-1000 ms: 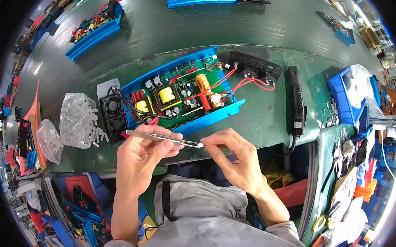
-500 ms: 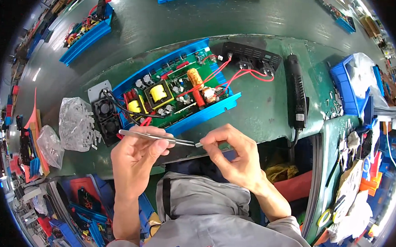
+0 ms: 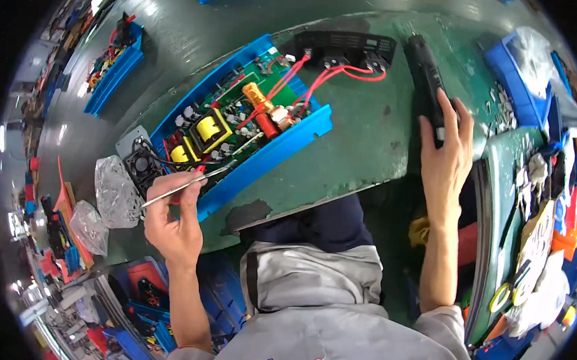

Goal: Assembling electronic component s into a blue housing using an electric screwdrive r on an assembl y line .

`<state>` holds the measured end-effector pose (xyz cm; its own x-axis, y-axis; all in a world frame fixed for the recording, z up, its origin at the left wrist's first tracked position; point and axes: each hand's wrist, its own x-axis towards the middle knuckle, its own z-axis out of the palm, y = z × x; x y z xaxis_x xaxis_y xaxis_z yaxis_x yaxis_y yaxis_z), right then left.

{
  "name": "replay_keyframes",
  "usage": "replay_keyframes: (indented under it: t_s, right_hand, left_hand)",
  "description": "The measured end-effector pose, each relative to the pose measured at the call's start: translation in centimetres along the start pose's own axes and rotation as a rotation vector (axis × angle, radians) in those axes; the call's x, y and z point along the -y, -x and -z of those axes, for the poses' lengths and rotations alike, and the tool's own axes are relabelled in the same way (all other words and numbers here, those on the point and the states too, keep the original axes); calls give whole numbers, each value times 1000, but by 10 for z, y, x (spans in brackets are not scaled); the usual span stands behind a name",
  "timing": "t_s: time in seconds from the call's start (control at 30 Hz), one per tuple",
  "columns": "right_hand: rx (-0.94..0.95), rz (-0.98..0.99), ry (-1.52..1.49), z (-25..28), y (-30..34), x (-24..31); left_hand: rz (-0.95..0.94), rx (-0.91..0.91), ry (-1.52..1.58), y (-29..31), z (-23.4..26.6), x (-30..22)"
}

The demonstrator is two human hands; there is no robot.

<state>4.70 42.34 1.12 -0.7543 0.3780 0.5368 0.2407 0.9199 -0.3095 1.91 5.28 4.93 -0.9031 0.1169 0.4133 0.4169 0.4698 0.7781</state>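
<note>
My left hand (image 3: 176,223) is closed on metal tweezers (image 3: 177,189), held between thumb and fingers. Their tips reach over the near wall of the blue metal housing (image 3: 271,144); I cannot make out whether anything is in them. Inside the housing lies a green circuit board (image 3: 235,81) with yellow transformers, capacitors and red wires. At the right, my right hand (image 3: 447,155) is over the rear end of a black electric screwdriver (image 3: 428,73). Its thumb and fingers are apart on either side of the tool, not wrapped round it.
A black vented end panel (image 3: 346,46) hangs on red wires behind the housing. A fan (image 3: 141,166) sits at its left end, beside clear plastic bags (image 3: 115,192). A blue bin (image 3: 515,67) and scattered small parts (image 3: 499,109) lie right. Another blue unit (image 3: 116,76) stands far left.
My left hand has brought the tweezers left and down to the housing's near wall. My right hand has left the tweezer tips and reached right to the screwdriver. The whole view has shifted.
</note>
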Motion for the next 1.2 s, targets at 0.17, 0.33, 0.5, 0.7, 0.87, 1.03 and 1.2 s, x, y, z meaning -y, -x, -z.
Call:
replay_keyframes:
  t_s: [0.17, 0.33, 0.5, 0.7, 0.87, 1.03, 1.2]
  right_hand:
    - [187, -135, -261, 37, 35, 6]
    - [540, -985, -1080, 73, 117, 10]
    - [968, -668, -1046, 73, 145, 47]
    - [928, -331, -1098, 49, 165, 74]
    - [886, -225, -1058, 46, 162, 73]
    - [916, -208, -1020, 48, 155, 73]
    - [1098, -333, -1127, 50, 132, 71]
  left_hand:
    - [-19, 16, -83, 4, 3, 6]
    - [-16, 36, -124, 2, -5, 3]
    - [-30, 50, -191, -6, -11, 3]
    - [-13, 39, -254, -8, -21, 4]
    - [-5, 2, -282, -6, -27, 3]
    - [-9, -10, -286, -7, -28, 9]
    - [-34, -2, -294, -12, -29, 10]
